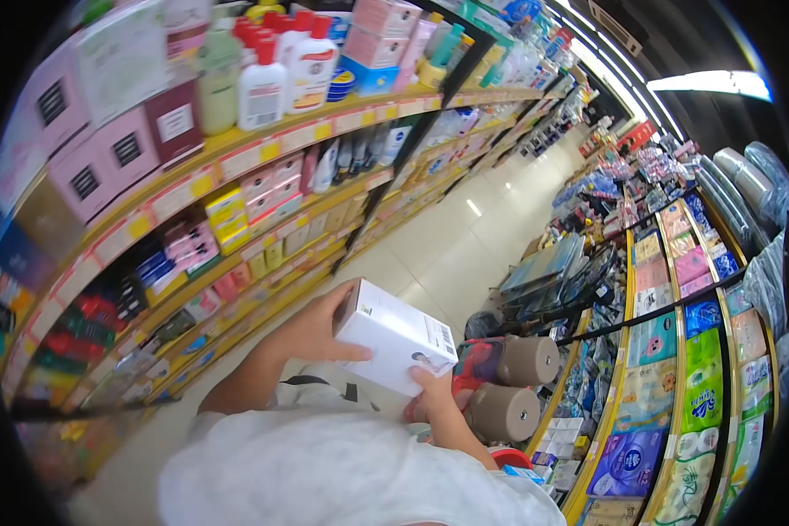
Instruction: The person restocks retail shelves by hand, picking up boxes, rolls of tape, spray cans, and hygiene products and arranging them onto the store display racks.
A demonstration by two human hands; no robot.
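A white rectangular box [394, 337] with a barcode on its end is held tilted in front of my chest. My left hand [311, 329] grips its upper left side, fingers wrapped over the top edge. My right hand [431, 394] supports the lower right corner from beneath. My white shirt [342, 473] fills the bottom of the head view.
I stand in a shop aisle. Yellow-edged shelves [263, 149] with bottles and pink boxes run along the left. On the right, shelves [675, 351] hold tissue packs. Two grey-lidded flasks [513, 386] lie just beyond the box. The pale tiled floor [465, 237] stretches ahead.
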